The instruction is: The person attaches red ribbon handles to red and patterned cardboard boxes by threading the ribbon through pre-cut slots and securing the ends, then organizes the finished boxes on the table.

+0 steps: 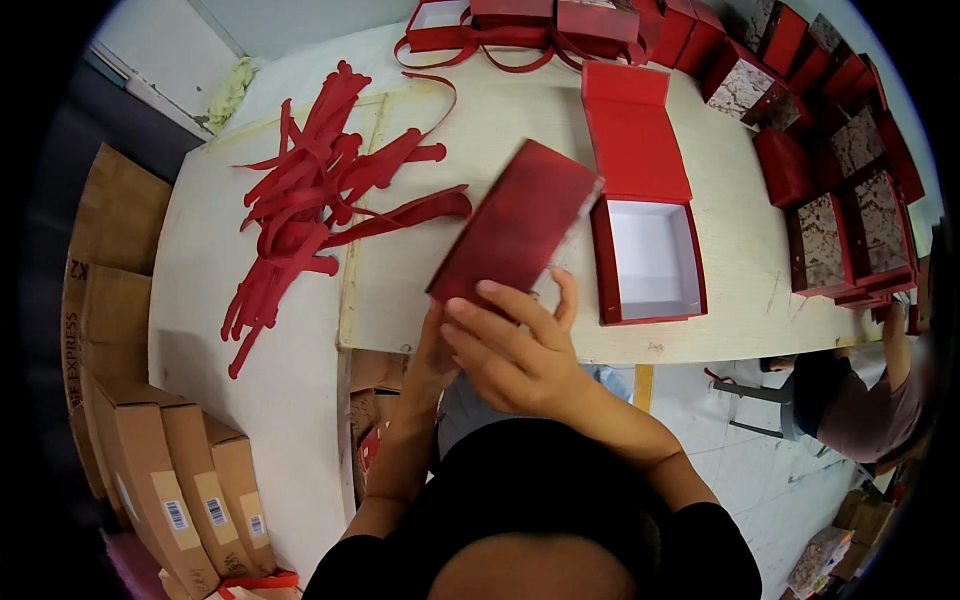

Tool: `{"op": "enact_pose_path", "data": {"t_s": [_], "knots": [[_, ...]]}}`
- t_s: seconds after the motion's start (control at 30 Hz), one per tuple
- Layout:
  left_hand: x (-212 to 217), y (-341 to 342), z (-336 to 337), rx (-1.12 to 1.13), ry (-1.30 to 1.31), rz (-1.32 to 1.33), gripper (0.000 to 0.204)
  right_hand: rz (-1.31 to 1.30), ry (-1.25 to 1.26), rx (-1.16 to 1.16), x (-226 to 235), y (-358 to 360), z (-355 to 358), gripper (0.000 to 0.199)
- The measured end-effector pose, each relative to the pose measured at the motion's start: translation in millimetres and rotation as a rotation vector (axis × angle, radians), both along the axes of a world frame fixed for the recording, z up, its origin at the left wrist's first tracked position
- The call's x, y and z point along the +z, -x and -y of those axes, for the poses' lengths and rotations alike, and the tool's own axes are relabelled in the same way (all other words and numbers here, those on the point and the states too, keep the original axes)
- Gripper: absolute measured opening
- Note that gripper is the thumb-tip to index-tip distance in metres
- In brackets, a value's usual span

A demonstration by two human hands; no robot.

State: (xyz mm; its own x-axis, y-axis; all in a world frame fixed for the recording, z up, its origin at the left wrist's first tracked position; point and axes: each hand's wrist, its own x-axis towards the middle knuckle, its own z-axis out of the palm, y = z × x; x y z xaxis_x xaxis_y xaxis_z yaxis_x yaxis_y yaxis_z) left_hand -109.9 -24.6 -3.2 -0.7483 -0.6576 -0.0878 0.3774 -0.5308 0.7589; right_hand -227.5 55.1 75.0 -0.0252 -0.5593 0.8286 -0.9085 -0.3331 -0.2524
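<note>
A closed dark red gift box (pixel 520 220) is tilted in front of me above the table. My left hand (pixel 432 345) grips its near left corner, and most of those fingers are hidden behind the box and my other hand. Across the near end of the box lie the bent fingers of my right hand (pixel 520 345), holding it too. Just right of it, an open red box (pixel 600 270) with a white inside stands on the table, its lid (pixel 635 130) folded back away from me. Left of the held box lies a loose pile of red ribbons (pixel 310 200).
Red boxes with ribbon loops (pixel 510 30) line the far edge; stacked red boxes (pixel 835 240) fill the right side. Brown cartons (pixel 185 480) stand at the left. Another person (pixel 870 410) sits at the right beyond the white table's (pixel 750 320) near edge.
</note>
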Motion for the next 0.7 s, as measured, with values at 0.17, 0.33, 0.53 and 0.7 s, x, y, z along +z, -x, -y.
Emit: {"op": "enact_pose_path", "data": {"t_s": [0.17,0.33,0.53,0.7], "knots": [[1.2,0.6,-11.4,-0.001,-0.071,0.026,0.053,-0.191,-0.053,0.06,1.0,-17.8,4.8,0.016],[2.5,-3.9,-16.9,0.085,-0.055,0.144,0.056,-0.157,-0.148,-0.064,-1.4,-14.7,25.5,0.024],[-9.4,-8.7,2.8,-0.008,-0.05,-0.059,0.055,0.196,-0.366,0.319,-14.9,10.1,53.6,0.041],[13.7,-1.7,5.7,0.287,0.231,0.283,0.052,0.481,-0.203,0.159,-8.2,43.6,28.7,0.032]]}}
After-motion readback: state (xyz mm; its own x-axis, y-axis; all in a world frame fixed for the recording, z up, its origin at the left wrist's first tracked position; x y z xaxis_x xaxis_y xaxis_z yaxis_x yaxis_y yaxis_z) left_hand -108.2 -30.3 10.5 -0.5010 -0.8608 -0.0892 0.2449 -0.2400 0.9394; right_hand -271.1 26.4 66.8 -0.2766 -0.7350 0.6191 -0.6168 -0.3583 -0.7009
